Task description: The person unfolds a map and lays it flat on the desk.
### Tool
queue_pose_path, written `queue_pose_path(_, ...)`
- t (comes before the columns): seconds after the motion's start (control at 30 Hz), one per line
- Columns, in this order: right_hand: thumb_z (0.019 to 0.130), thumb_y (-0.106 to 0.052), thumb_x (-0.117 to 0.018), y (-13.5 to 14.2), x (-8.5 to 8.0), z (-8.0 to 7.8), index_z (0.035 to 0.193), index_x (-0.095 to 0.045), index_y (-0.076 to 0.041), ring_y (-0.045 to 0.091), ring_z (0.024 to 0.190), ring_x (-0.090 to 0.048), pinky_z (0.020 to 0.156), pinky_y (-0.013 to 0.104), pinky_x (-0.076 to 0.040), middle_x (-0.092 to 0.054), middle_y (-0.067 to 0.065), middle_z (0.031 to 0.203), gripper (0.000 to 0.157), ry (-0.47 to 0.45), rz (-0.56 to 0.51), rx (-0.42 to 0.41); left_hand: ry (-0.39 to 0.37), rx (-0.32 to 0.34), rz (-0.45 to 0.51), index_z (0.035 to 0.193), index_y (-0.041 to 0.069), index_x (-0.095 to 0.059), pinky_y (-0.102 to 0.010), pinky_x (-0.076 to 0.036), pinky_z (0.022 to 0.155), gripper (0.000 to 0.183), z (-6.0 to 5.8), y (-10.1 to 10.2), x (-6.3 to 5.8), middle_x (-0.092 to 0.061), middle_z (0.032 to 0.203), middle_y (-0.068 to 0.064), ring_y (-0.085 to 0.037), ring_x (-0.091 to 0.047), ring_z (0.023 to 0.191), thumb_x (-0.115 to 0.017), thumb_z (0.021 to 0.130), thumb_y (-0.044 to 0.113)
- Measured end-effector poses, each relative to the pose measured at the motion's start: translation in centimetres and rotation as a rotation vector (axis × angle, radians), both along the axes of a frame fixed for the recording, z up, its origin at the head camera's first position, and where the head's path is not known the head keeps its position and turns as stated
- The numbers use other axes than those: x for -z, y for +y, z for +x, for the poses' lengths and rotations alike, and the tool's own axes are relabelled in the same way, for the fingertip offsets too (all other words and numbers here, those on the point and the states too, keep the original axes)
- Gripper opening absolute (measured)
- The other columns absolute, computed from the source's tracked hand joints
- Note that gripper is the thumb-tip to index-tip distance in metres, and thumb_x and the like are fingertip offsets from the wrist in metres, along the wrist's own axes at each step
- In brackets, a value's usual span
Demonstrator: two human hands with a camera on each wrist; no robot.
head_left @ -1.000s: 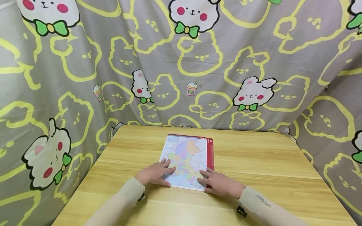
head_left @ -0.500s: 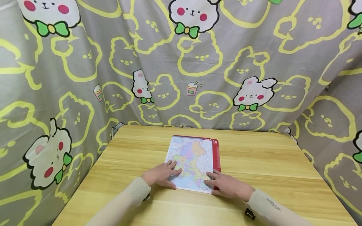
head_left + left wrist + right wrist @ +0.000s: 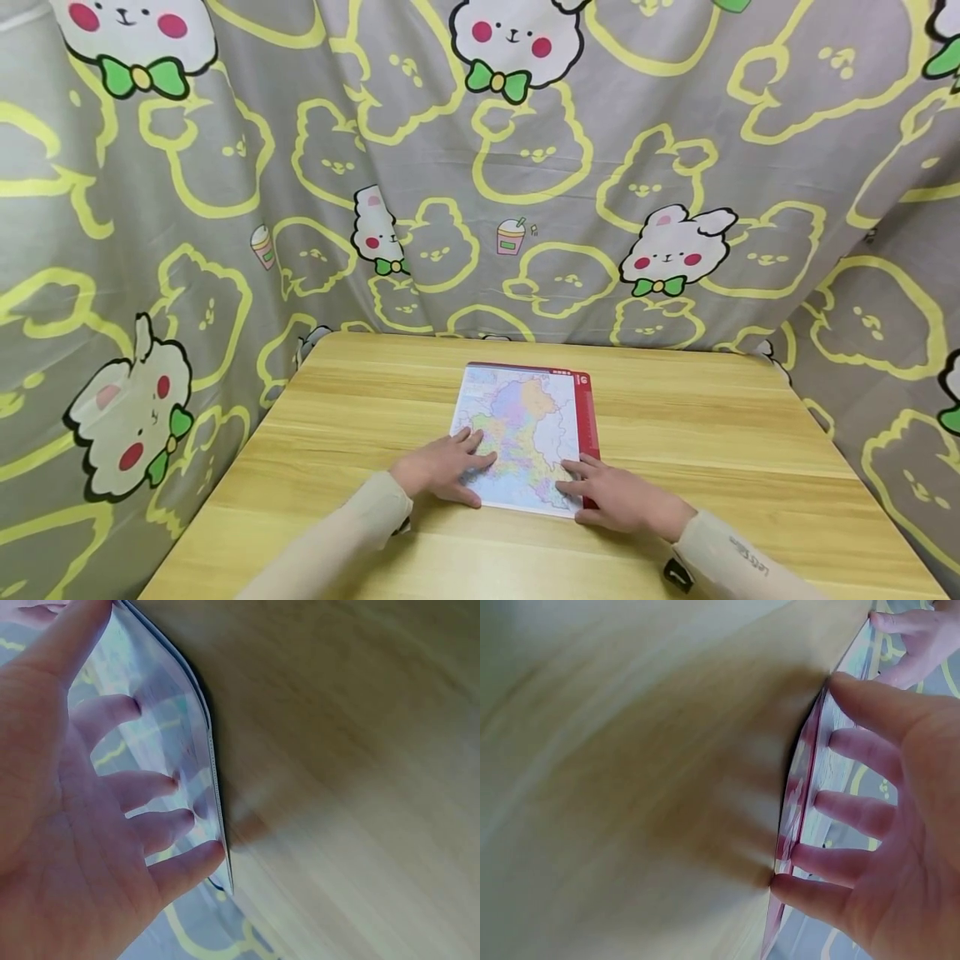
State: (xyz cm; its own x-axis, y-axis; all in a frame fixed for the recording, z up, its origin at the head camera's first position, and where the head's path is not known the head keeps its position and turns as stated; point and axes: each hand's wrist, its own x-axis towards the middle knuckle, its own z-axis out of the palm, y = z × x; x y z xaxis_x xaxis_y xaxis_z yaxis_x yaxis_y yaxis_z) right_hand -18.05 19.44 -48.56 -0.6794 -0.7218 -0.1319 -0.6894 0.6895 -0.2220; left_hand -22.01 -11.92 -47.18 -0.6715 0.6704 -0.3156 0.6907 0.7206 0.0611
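Note:
A flat map sheet (image 3: 517, 433) with a red border down its right side lies on the wooden table, its printed regions in pastel colours. My left hand (image 3: 442, 468) rests on its lower left part, fingers spread. Over the lower right corner and red edge lies my right hand (image 3: 618, 496), fingertips touching the surface. In the left wrist view the fingers (image 3: 150, 787) of the left hand press down on the glossy map. The right wrist view has the right hand (image 3: 900, 817) with its fingertips along the red edge. Neither hand curls round the map.
The wooden table (image 3: 337, 392) stretches out on every side of the map. Behind and beside it hangs a grey curtain (image 3: 562, 167) with yellow outlines and cartoon rabbits.
Both hands have slid to the right across the table, and the map has moved right along with them. The fingers keep the same spread pose.

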Motion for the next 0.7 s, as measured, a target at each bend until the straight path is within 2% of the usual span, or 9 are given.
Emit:
queue_pose_path(0.27,0.092,-0.042,-0.059,-0.22,0.09,0.34,0.136,-0.055,-0.019,0.042,0.131,-0.035,0.098,0.055,-0.038,-0.042,0.016,0.143,0.05,0.006,-0.017,0.031,-0.008,-0.008,0.01,0.148,0.027,-0.035,-0.047,-0.024,0.11,0.077,0.0,0.07,0.25,-0.017,0.155,-0.013,-0.035,-0.014,0.141,-0.058,0.083,0.061)
queue_pose_path(0.7,0.091,-0.039,-0.06,-0.41,-0.12,0.35,0.137,-0.053,-0.017,0.042,0.132,-0.034,0.098,0.055,-0.037,-0.04,0.017,0.144,0.052,-0.007,-0.014,0.052,0.037,0.026,-0.016,0.148,0.028,-0.035,-0.046,-0.026,0.109,0.077,-0.22,0.02,0.34,-0.019,0.155,-0.012,-0.033,-0.017,0.141,-0.058,0.082,0.062)
